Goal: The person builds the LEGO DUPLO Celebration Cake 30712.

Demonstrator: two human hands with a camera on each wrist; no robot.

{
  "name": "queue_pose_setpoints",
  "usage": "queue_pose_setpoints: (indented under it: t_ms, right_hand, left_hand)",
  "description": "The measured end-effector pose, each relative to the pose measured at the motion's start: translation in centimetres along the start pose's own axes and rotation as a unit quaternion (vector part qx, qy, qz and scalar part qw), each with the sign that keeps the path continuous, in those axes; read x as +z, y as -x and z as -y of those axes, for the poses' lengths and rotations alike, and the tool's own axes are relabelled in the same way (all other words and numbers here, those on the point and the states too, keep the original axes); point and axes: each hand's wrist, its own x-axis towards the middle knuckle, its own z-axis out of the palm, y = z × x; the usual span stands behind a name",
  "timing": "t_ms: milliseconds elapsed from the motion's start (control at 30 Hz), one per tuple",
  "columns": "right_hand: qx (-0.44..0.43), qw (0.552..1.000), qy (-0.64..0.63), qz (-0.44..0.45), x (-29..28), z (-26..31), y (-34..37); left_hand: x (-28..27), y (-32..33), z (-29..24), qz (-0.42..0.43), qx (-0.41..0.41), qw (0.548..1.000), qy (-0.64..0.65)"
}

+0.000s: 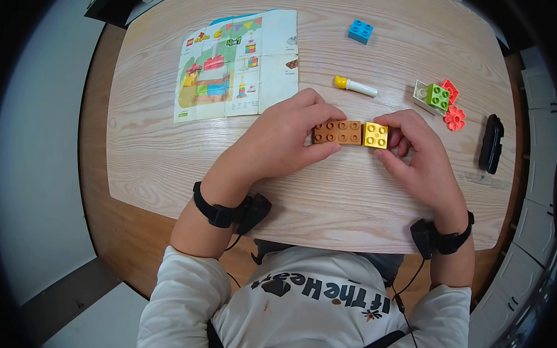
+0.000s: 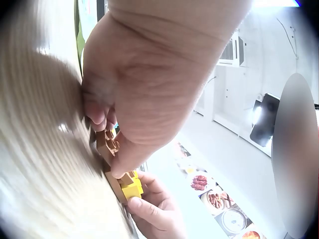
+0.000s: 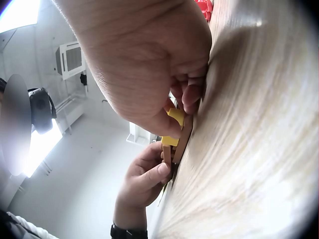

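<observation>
Brown rectangular plastic brick (image 1: 338, 132), smooth-sided and topped with two rows of four round studs, lies near the middle of the tabletop (image 1: 168, 158), whose pale surface carries a streaky wood grain. Its studs face up, and its long axis runs left to right, one end toward each of the hands, roughly parallel to the table's near edge. At its right end, just beside it and in line, sits a shiny yellow square brick (image 1: 376, 135) with four studs (whether the two touch, I cannot tell). From the right wrist, a flat brown layer (image 3: 184, 142) shows beneath the yellow brick, close to the wood. The left hand (image 1: 286, 137) grips the brown brick, thumb on the near side and fingers on the far side; the right hand (image 1: 421, 151) pinches the yellow brick between thumb and fingers. Beyond them lie a slim white cylinder with a rounded yellow end (image 1: 359, 87) and, farther off, a blue square studded brick (image 1: 361, 31). To the right, a green square brick (image 1: 437, 97) sits on a white brick (image 1: 420, 92), near a petalled red flower piece (image 1: 455, 118). Left of these, a creased paper leaflet (image 1: 242, 80) lies spread out, its fold lines plain.
</observation>
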Motion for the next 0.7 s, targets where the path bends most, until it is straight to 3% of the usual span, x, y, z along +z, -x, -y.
queue_pose_setpoints:
  t_ms: [200, 300, 400, 500, 600, 700]
  right_hand:
    - [-0.002, 1.0, -0.024, -0.011, 0.0, -0.2, 0.0]
    - [0.04, 0.996, -0.077, -0.025, -0.4, -0.1, 0.0]
    - [0.109, 0.971, -0.199, -0.071, -0.7, -0.7, 0.1]
    - [0.094, 0.939, -0.278, -0.177, -0.7, -0.2, -0.4]
    - [0.174, 0.927, -0.282, -0.174, -1.7, 0.0, -0.5]
    - [0.172, 0.93, -0.283, -0.158, -1.6, -0.3, -0.5]
  left_hand:
    - [0.0, 0.0, 0.2, -0.012, 0.011, 1.0, 0.008]
    - [-0.3, 0.0, -0.4, -0.018, -0.01, 1.0, 0.022]
    - [-0.1, -0.1, -0.2, -0.022, -0.014, 0.999, 0.028]
    - [0.0, 0.2, 0.1, -0.009, 0.007, 1.0, 0.003]
    - [-0.1, 0.1, 0.1, -0.002, 0.011, 1.0, -0.003]
    - [-0.1, 0.2, 0.2, -0.005, 0.018, 1.0, 0.001]
